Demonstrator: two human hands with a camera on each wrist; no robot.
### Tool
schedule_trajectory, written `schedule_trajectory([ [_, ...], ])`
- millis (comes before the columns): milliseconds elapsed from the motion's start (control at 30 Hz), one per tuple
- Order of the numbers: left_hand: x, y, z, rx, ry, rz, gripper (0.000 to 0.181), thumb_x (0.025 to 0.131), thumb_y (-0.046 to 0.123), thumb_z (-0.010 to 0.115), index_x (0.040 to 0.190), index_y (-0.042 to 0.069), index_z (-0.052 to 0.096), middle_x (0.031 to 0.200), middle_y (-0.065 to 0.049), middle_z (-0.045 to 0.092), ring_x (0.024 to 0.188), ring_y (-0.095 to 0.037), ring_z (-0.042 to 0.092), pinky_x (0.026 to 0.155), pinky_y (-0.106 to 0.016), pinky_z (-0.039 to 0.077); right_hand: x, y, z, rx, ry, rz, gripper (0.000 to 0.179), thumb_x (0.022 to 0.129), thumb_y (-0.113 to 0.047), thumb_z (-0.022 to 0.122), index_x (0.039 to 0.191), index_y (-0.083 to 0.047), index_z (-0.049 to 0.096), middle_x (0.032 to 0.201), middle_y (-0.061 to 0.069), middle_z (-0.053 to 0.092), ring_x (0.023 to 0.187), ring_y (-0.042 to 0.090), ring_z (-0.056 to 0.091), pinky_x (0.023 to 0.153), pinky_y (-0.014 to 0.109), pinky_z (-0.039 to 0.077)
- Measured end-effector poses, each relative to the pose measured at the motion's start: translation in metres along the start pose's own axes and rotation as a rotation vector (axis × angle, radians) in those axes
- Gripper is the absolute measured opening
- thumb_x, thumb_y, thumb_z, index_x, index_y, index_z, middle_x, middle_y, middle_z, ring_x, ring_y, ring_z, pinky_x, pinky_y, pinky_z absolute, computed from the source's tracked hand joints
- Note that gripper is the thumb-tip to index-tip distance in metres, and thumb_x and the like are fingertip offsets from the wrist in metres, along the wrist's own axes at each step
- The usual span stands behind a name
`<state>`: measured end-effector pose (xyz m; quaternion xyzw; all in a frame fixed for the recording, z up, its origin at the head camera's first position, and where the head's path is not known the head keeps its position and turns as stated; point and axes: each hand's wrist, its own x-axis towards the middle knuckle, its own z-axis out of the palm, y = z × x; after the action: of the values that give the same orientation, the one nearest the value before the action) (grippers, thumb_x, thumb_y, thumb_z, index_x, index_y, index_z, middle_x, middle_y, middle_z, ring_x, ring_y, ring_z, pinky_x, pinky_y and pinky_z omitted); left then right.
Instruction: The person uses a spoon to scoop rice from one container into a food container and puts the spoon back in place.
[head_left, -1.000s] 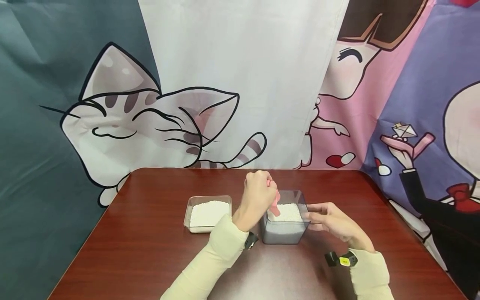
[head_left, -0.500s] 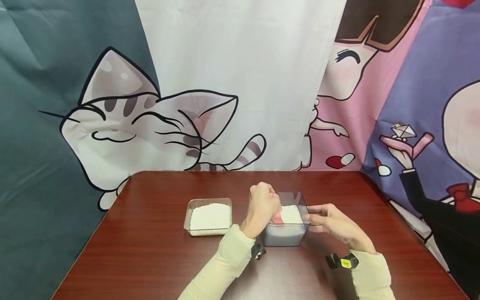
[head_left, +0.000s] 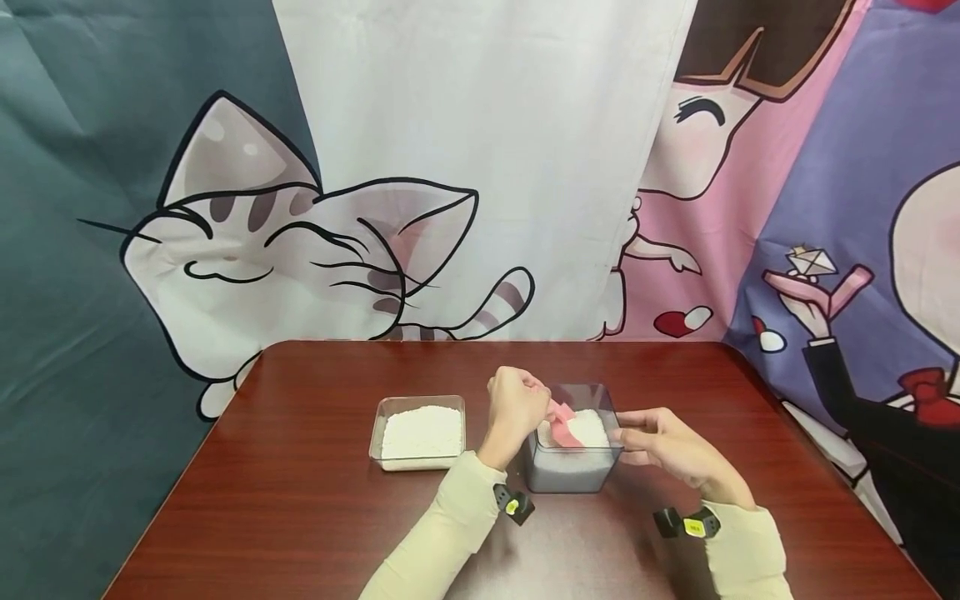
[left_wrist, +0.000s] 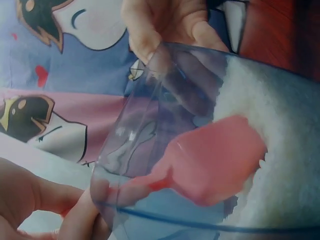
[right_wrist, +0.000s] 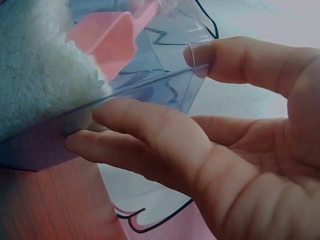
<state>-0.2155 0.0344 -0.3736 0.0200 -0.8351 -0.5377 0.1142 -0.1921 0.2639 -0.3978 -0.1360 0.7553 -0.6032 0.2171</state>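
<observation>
My left hand (head_left: 517,408) pinches the thin handle of a pink scoop (left_wrist: 215,160) at the left side of a clear grey-blue plastic box (head_left: 570,471). The scoop's bowl lies inside the box, against white rice (right_wrist: 40,65). In the head view, part of the handle is hidden by the left fingers. With extended, slightly bent fingers, my right hand (head_left: 667,446) touches the outside of the box's right wall. Its thumb also rests against the clear wall in the right wrist view. The box stands upright on the table.
To the left of the box stands a shallower clear container (head_left: 416,463) with white contents, too small to tell exactly. The reddish-brown table (head_left: 285,500) meets a printed cloth backdrop (head_left: 480,125) at its far edge.
My left hand has dipped the scoop down into the box, then drawn slightly left, and the scoop's bowl now tilts flatter on the rice. The right hand has stayed at the box.
</observation>
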Motion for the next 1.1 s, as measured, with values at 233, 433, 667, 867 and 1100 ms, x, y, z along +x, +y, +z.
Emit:
schedule_trajectory([
  [233, 0.003, -0.001, -0.002, -0.123, -0.036, -0.12, 0.012, 0.069, 0.001, 0.065, 0.059, 0.009, 0.068, 0.051, 0.002, 0.062, 0.048, -0.01, 0.063, 0.052, -0.018, 0.053, 0.0, -0.001, 0.0, -0.012, 0.017, 0.006, 0.054, 0.09, -0.014, 0.057, 0.13, 0.017, 0.037, 0.123, 0.03, 0.05, 0.101, 0.027, 0.061, 0.087, 0.042, 0.051],
  [433, 0.003, -0.004, -0.005, -0.147, -0.036, -0.155, 0.01, 0.067, 0.002, 0.068, 0.06, 0.01, 0.069, 0.058, 0.003, 0.063, 0.064, -0.008, 0.06, 0.057, -0.021, 0.052, 0.0, -0.001, -0.001, -0.012, 0.006, -0.005, 0.053, 0.09, -0.013, 0.057, 0.13, 0.016, 0.037, 0.124, 0.029, 0.05, 0.103, 0.027, 0.061, 0.087, 0.043, 0.05],
  [667, 0.001, -0.011, -0.008, -0.526, -0.146, -0.283, 0.008, 0.072, -0.008, 0.06, 0.077, -0.01, 0.066, 0.065, -0.014, 0.066, 0.053, -0.022, 0.066, 0.056, -0.026, 0.057, 0.001, 0.0, -0.002, -0.005, -0.011, -0.018, 0.053, 0.091, -0.013, 0.057, 0.13, 0.016, 0.037, 0.12, 0.024, 0.055, 0.101, 0.027, 0.061, 0.089, 0.047, 0.048],
  [867, -0.001, -0.014, -0.012, -0.625, -0.135, -0.315, 0.008, 0.072, -0.01, 0.063, 0.079, -0.012, 0.066, 0.071, -0.016, 0.065, 0.06, -0.021, 0.067, 0.061, -0.028, 0.058, 0.0, -0.002, -0.001, -0.002, -0.013, -0.007, 0.054, 0.091, -0.012, 0.056, 0.13, 0.017, 0.035, 0.12, 0.025, 0.054, 0.1, 0.027, 0.061, 0.089, 0.046, 0.048],
  [1100, -0.003, -0.021, -0.015, -0.719, -0.135, -0.293, 0.01, 0.072, -0.012, 0.06, 0.081, -0.016, 0.063, 0.07, -0.019, 0.065, 0.06, -0.02, 0.066, 0.064, -0.031, 0.058, 0.0, -0.001, -0.001, 0.01, -0.01, -0.002, 0.054, 0.091, -0.011, 0.056, 0.129, 0.019, 0.033, 0.118, 0.023, 0.055, 0.098, 0.023, 0.062, 0.09, 0.047, 0.047],
])
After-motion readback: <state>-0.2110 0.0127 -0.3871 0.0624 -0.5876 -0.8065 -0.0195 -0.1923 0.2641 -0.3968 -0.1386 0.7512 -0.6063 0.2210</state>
